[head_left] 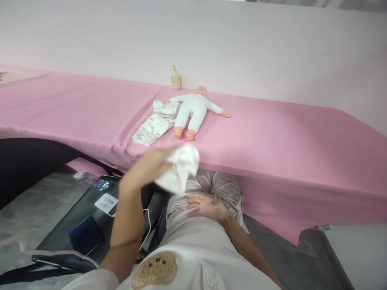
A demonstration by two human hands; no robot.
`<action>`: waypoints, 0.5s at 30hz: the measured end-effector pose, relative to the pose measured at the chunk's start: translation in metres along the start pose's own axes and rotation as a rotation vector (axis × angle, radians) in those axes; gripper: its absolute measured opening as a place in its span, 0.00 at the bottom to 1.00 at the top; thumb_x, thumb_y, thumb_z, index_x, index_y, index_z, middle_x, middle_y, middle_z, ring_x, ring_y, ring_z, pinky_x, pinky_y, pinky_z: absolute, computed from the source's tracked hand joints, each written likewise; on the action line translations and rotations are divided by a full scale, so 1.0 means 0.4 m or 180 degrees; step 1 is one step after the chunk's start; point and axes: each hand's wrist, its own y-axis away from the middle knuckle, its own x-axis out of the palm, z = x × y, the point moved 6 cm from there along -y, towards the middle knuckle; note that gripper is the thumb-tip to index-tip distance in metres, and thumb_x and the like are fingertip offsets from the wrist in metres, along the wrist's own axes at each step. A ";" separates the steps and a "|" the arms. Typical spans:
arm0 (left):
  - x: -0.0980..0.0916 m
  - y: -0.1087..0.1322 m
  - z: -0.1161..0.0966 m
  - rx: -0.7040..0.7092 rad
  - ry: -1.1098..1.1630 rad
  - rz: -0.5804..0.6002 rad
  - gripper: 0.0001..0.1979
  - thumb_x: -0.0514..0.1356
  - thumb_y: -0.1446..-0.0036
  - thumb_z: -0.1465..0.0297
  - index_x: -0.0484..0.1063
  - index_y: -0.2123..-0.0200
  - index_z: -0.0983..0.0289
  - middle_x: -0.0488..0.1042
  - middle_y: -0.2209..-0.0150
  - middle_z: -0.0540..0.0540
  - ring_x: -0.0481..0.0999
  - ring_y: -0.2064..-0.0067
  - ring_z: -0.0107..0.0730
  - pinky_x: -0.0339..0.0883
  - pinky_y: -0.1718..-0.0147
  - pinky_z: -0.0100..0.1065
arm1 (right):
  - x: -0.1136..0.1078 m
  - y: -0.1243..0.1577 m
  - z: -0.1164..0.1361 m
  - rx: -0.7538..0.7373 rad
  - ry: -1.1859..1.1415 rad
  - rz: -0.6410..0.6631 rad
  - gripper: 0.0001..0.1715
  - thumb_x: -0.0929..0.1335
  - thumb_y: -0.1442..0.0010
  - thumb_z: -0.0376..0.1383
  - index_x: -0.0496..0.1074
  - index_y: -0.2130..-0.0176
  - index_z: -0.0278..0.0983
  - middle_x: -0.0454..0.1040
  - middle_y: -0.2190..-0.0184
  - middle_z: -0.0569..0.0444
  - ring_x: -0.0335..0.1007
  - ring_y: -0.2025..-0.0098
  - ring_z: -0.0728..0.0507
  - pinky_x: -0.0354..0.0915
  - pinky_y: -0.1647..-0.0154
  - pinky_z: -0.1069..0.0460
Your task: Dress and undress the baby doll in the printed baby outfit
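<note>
Blurred by motion, my left hand (148,167) is closed around a bunched white cloth (183,167), raised above my lap near the table's front edge. My right hand (207,207) lies flat on my lap, fingers stretched out and holding nothing. Beyond them a baby doll (192,108) in a white suit lies on its back on the pink-covered table, arms spread. Beside the doll, to the left, are folded white cloths with a faint print (153,128). One of the doll's hands touches or lies close to the upper folded cloth.
A pump bottle (175,77) stands by the back wall. The pink tablecloth (281,141) hangs over the front edge. On a black chair (57,235) at my left lie a dark phone (86,235), a white card (106,203) and a clear plastic bottle (90,180). White cables run near it.
</note>
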 end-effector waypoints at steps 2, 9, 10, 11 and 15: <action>-0.117 -0.050 0.105 -0.0424 -0.0366 -0.1421 0.27 0.52 0.46 0.79 0.67 0.43 0.59 0.75 0.48 0.51 0.73 0.48 0.35 0.64 0.46 0.35 | 0.022 0.001 -0.034 0.0073 -0.1498 0.0576 0.41 0.66 0.47 0.61 0.68 0.45 0.38 0.74 0.53 0.46 0.71 0.51 0.39 0.67 0.49 0.43; 0.001 -0.155 0.473 -0.0863 -0.1282 -0.0312 0.25 0.51 0.45 0.80 0.64 0.43 0.67 0.63 0.38 0.57 0.56 0.35 0.39 0.39 0.35 0.55 | 0.038 -0.003 -0.068 0.0276 -0.2898 0.0811 0.38 0.74 0.53 0.49 0.70 0.46 0.35 0.74 0.54 0.45 0.71 0.50 0.38 0.61 0.43 0.41; 0.025 -0.148 0.510 -0.0931 -0.1238 -0.0147 0.26 0.50 0.45 0.80 0.63 0.42 0.68 0.63 0.38 0.59 0.57 0.36 0.38 0.45 0.35 0.49 | 0.038 -0.003 -0.068 0.0304 -0.2901 0.0792 0.38 0.74 0.53 0.49 0.71 0.47 0.35 0.75 0.54 0.45 0.71 0.51 0.38 0.61 0.43 0.41; 0.041 -0.140 0.535 -0.0931 -0.1223 -0.0063 0.27 0.50 0.45 0.79 0.62 0.41 0.68 0.63 0.38 0.59 0.57 0.35 0.38 0.48 0.36 0.45 | 0.037 -0.003 -0.069 0.0341 -0.2899 0.0776 0.37 0.74 0.53 0.49 0.71 0.47 0.35 0.75 0.55 0.45 0.71 0.51 0.38 0.61 0.44 0.41; 0.054 -0.120 0.564 -0.1085 -0.1295 0.0072 0.29 0.50 0.44 0.73 0.57 0.37 0.65 0.60 0.37 0.59 0.58 0.36 0.41 0.55 0.39 0.41 | 0.034 -0.004 -0.071 0.0447 -0.2885 0.0728 0.38 0.74 0.54 0.49 0.70 0.48 0.34 0.75 0.56 0.45 0.72 0.52 0.39 0.61 0.44 0.40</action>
